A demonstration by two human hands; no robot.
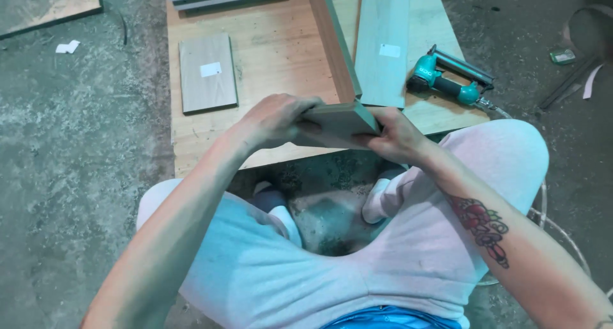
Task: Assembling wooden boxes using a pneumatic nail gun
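The left hand is closed over the left end of a short wooden board, fingers curled across its top face. The right hand grips the opposite end from below and the side, thumb along the near edge. Both hands are on the piece, so neither is nearer; the left sits at about 9 o'clock of the board, the right at about 4 o'clock.

The board's long axis runs roughly from 9 to 3 o'clock, across the body, tilted slightly with its right corner highest. That corner touches or sits just beside the near end of a long narrow rail, which stands on edge and runs away toward 12 o'clock, so the two meet at close to a right angle.

All this hangs over the near edge of a low plywood sheet lying on the concrete floor. Just right of the rail, a pale laminate plank lies flat, also pointing to 12 o'clock. At 2 o'clock of the right hand rests a teal pneumatic nailer. At 10 o'clock of the left hand, well apart, lies a small rectangular panel.
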